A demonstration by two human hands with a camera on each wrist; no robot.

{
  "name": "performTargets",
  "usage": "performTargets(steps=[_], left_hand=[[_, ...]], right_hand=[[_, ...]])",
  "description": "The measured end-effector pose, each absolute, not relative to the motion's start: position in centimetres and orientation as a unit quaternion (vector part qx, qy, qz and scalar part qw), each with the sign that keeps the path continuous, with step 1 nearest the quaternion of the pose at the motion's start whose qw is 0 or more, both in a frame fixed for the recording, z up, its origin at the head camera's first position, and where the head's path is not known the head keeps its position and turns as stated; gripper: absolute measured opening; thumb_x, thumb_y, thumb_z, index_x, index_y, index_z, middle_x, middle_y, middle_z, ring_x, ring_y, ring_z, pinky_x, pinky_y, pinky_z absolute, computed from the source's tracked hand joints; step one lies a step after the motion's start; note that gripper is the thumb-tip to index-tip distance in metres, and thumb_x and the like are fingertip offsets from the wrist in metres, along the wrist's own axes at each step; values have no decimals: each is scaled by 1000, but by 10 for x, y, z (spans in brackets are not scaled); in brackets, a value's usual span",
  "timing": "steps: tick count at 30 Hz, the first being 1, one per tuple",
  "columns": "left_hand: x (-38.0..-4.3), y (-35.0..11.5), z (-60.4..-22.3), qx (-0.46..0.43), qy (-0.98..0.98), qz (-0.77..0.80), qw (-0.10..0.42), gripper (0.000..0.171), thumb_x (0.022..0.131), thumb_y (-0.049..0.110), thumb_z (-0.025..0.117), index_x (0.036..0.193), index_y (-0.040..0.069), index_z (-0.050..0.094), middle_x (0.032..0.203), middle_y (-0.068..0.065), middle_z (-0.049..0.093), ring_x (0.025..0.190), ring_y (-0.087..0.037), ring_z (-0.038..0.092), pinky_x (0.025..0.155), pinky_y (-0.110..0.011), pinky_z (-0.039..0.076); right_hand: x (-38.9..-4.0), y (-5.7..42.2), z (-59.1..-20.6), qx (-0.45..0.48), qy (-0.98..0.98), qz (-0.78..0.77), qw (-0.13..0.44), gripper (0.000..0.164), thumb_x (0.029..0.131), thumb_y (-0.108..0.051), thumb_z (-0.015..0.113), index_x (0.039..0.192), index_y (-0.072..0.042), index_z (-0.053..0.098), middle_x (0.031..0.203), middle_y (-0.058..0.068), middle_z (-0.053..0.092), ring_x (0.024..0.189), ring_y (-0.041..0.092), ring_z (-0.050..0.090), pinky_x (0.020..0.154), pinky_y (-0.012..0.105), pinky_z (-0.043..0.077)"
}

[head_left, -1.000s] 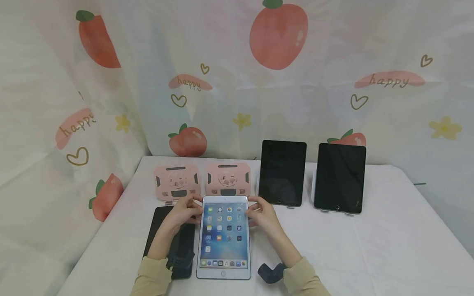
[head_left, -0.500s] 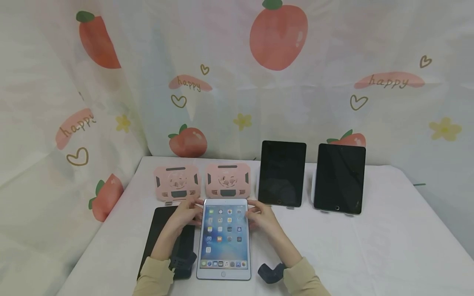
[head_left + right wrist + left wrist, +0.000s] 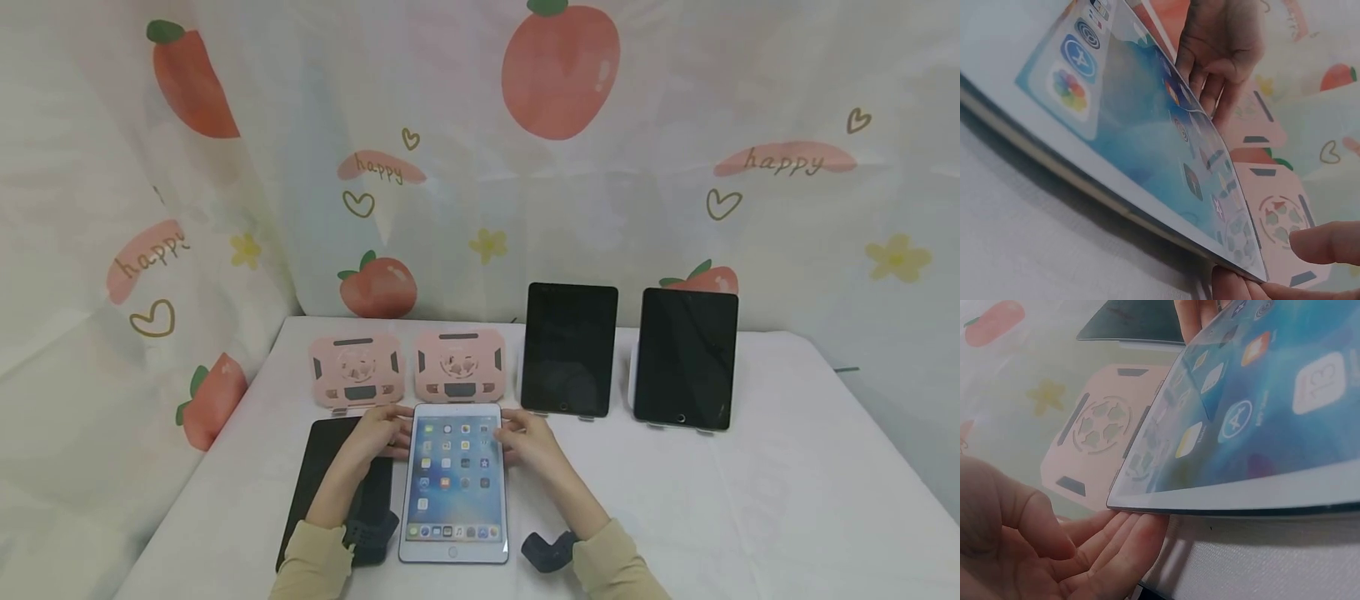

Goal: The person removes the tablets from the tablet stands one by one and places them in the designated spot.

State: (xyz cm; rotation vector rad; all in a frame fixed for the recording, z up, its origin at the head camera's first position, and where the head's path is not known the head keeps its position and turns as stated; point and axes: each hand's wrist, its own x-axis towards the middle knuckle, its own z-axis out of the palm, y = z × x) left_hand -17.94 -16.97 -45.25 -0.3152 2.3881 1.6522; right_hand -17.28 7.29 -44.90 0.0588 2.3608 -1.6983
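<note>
A white tablet (image 3: 453,483) with its screen lit and showing app icons lies in front of me, its home button towards me. The left hand (image 3: 380,435) is at its far left corner. In the left wrist view, relaxed fingers (image 3: 1129,547) reach under the edge, with the thumb apart from the glass. My right hand (image 3: 531,442) is at the far right corner. The right wrist view shows fingertips (image 3: 1232,284) beneath the tablet's edge and the thumb (image 3: 1329,242) raised off it. A black tablet (image 3: 318,467) lies flat at left, partly hidden by the left forearm.
Two pink stands (image 3: 357,367) with cut-out patterns stand behind the white tablet. To their right, two black-screened tablets (image 3: 570,350) lean upright on stands. A white cloth (image 3: 750,517) covers the table, and a fruit-printed curtain (image 3: 450,192) hangs behind.
The far edge of the white tablet has sunk slightly towards the table, both hands following it down. Its near edge has stayed almost in place. The view has shifted a little.
</note>
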Motion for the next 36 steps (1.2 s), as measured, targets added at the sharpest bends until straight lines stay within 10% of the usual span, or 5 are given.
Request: performTargets(steps=[36], left_hand=[[-176, -164, -450, -49, 867, 477, 137, 39, 95, 9, 45, 130, -8, 52, 109, -18, 62, 82, -17, 60, 71, -30, 58]], right_hand=[[-174, 74, -455, -11, 831, -544, 114, 44, 90, -9, 55, 129, 13, 51, 107, 22, 58, 98, 33, 68, 79, 33, 59]])
